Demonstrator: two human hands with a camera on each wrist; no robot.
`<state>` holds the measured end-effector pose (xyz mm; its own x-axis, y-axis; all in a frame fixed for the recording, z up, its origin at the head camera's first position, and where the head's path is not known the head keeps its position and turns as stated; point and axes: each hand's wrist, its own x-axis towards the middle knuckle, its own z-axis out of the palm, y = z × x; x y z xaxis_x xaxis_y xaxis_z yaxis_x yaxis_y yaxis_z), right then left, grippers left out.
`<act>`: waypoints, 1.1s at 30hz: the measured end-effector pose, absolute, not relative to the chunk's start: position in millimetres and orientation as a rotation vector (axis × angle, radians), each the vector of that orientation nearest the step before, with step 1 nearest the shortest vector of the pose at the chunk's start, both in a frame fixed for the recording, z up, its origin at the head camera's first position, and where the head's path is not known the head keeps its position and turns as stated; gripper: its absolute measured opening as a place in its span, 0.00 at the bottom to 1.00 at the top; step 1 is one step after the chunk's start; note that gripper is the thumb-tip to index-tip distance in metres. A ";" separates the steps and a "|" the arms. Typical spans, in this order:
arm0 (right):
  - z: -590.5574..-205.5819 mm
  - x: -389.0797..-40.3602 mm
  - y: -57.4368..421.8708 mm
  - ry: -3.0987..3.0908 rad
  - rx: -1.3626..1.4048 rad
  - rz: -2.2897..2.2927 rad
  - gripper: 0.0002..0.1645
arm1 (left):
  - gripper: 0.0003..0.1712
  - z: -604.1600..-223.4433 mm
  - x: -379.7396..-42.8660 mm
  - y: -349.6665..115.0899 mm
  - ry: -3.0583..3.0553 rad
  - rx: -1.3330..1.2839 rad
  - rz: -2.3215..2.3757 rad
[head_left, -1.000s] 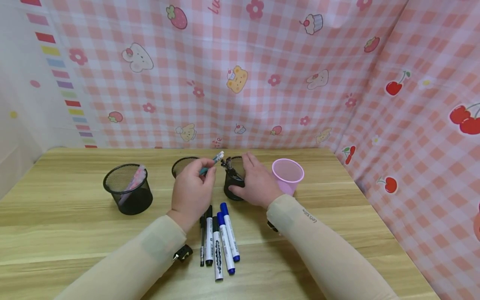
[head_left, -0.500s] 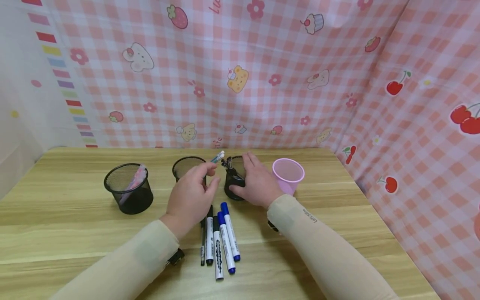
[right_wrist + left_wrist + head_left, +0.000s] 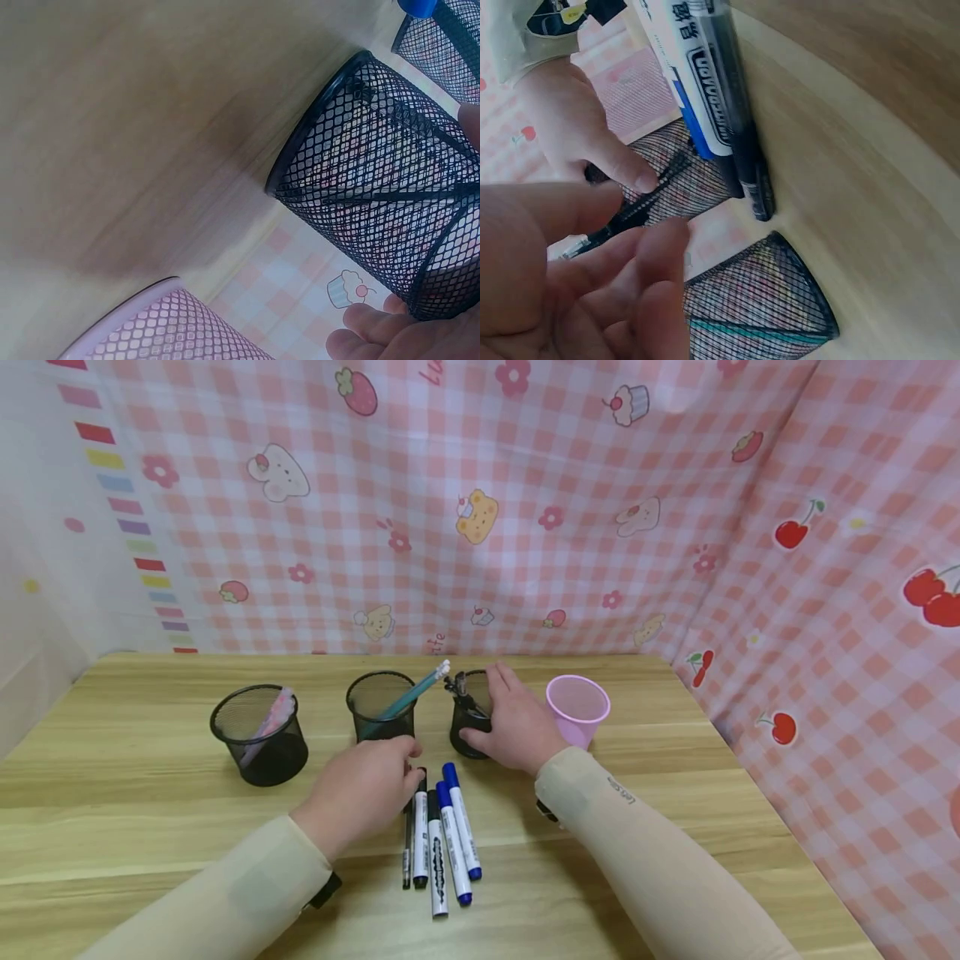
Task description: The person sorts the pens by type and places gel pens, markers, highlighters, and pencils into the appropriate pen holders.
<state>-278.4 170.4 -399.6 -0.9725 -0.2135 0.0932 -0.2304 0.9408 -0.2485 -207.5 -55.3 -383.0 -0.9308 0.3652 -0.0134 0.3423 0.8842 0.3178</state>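
Note:
My left hand [image 3: 363, 793] is just in front of a black mesh pen holder [image 3: 380, 727], close to the capped end of a black pen [image 3: 407, 852]. Its fingers are loosely bent and hold nothing in the left wrist view. A teal pencil [image 3: 411, 697] with a white end leans in that holder. My right hand [image 3: 521, 722] grips a second black mesh pen holder [image 3: 382, 180], thumb at the front and fingers at its far side. Black pens [image 3: 463, 693] stand in it. Black-capped markers [image 3: 422, 843] and blue-capped markers [image 3: 453, 852] lie side by side on the table.
A pink mesh pen holder [image 3: 576, 727] stands right of my right hand. Another black mesh pen holder [image 3: 270, 760], with a pink wrapped item [image 3: 279, 712] inside, is at the left. A checked curtain [image 3: 480, 460] hangs behind the wooden table [image 3: 150, 852].
My left hand has let go of the teal pencil, which now leans in the middle holder, and has moved down and back toward the pens. My right hand has stayed on its holder.

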 end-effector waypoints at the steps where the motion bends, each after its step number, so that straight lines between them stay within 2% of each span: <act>1: -399.5 -278.2 170.4 -3.031 0.348 0.400 0.66 | 0.20 -384.8 -207.4 -56.3 2.969 0.567 0.437; 15: -399.1 -277.4 170.3 -3.027 0.352 0.394 0.66 | 0.30 -403.3 -216.6 -59.6 2.855 0.615 0.245; 33: -399.8 -278.9 170.5 -3.037 0.349 0.395 0.66 | 0.26 -405.3 -225.3 -54.2 2.802 0.555 0.252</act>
<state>-278.9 170.5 -399.8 -0.9726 -0.2153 0.0873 -0.2305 0.9416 -0.2456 -225.3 -54.2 -405.3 -0.8890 0.3952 -0.2313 0.3476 0.9112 0.2209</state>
